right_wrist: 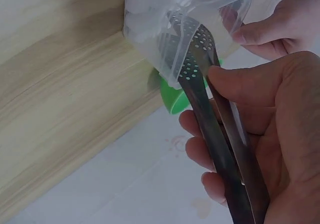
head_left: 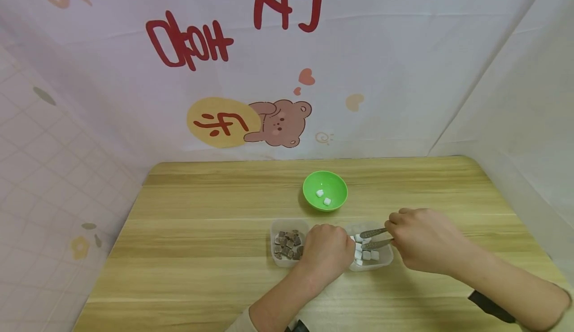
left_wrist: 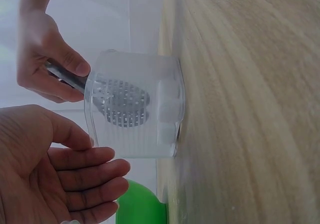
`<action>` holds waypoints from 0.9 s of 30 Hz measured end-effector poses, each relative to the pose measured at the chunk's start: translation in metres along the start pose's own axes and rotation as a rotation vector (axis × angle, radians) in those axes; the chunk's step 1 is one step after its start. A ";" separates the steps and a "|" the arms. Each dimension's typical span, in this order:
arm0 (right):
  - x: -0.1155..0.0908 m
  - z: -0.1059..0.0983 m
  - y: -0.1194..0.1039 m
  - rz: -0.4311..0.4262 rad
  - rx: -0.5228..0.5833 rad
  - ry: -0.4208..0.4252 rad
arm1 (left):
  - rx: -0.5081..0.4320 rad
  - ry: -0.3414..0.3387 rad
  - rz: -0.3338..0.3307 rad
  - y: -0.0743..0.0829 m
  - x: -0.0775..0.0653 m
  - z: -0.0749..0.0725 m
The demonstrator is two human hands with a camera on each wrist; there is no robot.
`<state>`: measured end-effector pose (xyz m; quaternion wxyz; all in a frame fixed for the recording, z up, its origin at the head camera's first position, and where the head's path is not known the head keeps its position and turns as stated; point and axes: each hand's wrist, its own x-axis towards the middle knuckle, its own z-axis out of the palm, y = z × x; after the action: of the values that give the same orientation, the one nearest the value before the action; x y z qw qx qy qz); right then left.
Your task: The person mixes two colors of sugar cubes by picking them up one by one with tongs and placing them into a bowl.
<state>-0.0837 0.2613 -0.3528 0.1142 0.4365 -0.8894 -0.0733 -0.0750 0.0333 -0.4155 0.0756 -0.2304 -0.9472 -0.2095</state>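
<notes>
My left hand [head_left: 329,252] pinches the rim of a clear plastic container [head_left: 383,261] between thumb and fingers, at its left side. White cubes [head_left: 366,255] lie inside, showing only faintly through the wall in the left wrist view. My right hand [head_left: 423,240] grips metal tongs [right_wrist: 215,139] from the right, thumb on one arm and fingers round the other. Their perforated ends [left_wrist: 122,104] reach down into the container, over the cubes, with a gap between the two arms. Whether a cube sits between the ends I cannot tell.
A green bowl [head_left: 332,183] holding two white cubes stands farther back. Left of my left hand is a second clear container [head_left: 275,225] with several brown cubes [head_left: 284,242], partly covered by that hand. The wooden table [head_left: 202,272] meets a printed wall cloth [head_left: 394,132] behind.
</notes>
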 end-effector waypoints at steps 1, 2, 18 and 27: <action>0.001 0.000 -0.001 0.002 -0.008 -0.010 | -0.001 0.000 0.000 0.000 0.000 0.000; 0.001 0.000 -0.003 0.001 -0.013 -0.013 | -0.003 -0.001 -0.001 0.000 0.000 0.000; 0.011 -0.002 -0.014 -0.036 -0.154 -0.067 | 0.021 0.003 0.004 0.000 0.000 0.000; 0.011 -0.002 -0.014 -0.047 -0.157 -0.078 | 0.002 0.005 0.004 -0.001 0.000 0.000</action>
<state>-0.0788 0.2438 -0.3529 0.1117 0.4435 -0.8743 -0.1624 -0.0749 0.0327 -0.4159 0.0786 -0.2316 -0.9468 -0.2092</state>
